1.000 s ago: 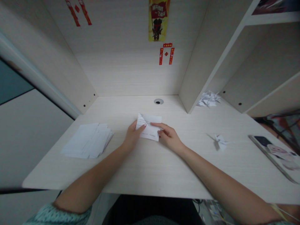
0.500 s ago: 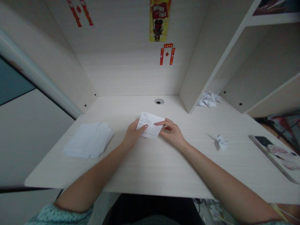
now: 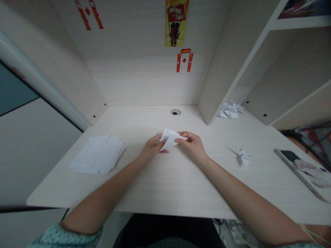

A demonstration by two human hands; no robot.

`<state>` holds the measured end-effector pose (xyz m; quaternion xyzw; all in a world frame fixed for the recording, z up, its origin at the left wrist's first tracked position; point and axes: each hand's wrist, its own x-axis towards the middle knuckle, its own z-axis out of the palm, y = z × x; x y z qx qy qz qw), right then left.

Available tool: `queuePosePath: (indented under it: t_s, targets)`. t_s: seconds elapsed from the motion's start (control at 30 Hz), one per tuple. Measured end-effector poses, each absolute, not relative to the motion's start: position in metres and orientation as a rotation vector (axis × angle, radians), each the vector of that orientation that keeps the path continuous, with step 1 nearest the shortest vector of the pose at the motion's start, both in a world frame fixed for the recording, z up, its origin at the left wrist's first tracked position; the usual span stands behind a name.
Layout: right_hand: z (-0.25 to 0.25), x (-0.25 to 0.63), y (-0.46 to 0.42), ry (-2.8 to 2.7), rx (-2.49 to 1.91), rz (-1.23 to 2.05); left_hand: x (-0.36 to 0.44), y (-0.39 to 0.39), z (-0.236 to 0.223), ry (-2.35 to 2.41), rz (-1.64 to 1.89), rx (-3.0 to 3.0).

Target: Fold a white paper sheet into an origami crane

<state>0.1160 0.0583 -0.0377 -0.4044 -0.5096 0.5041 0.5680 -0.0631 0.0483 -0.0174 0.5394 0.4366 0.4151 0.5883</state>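
A small white sheet of paper [image 3: 171, 140] with printed lines is held up over the middle of the desk, its lower right part folded over diagonally. My left hand [image 3: 152, 146] grips its left side, thumb in front and fingers behind. At the paper's right end, my right hand [image 3: 191, 143] pinches the folded corner between thumb and fingers. To the left lies a loose stack of white paper sheets [image 3: 97, 155]. A small folded white paper piece, resembling an origami crane [image 3: 243, 157], rests right of my right hand.
A phone in a decorated case [image 3: 305, 172] lies at the right. Several folded white papers [image 3: 231, 110] are heaped behind the upright divider [image 3: 219, 79]. A round cable hole [image 3: 176, 112] sits near the desk's back panel, which carries red stickers [image 3: 184, 60].
The sheet was flat with its print facing me; now its right part is folded across the front. My right hand has closed on that corner, and my left has shifted slightly right.
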Motion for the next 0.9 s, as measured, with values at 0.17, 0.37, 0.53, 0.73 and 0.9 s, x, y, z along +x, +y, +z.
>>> queuePosePath:
  t_s: [0.17, 0.37, 0.53, 0.73, 0.9]
  targets:
    - [-0.0361, 0.1166, 0.0558, -1.168, -1.093, 1.099, -0.0625, 0.0474, -0.0161, 0.951, 0.976, 1.24]
    - [-0.0348, 0.117, 0.0545, -1.17, -1.107, 1.048, -0.0612, 0.0437, -0.0124, 0.944, 0.944, 1.202]
    - [-0.0317, 0.1179, 0.0531, -1.116, -1.157, 0.974, -0.0621, 0.0436, -0.0142, 1.02, 1.063, 1.049]
    - [-0.0309, 0.1182, 0.0537, -1.091, -1.1, 1.072, -0.0633, 0.0469, -0.0193, 1.093, 1.248, 0.983]
    - [-0.0362, 0.116, 0.0537, -1.165, -1.063, 1.154, -0.068, 0.0524, -0.0195, 1.057, 1.387, 0.836]
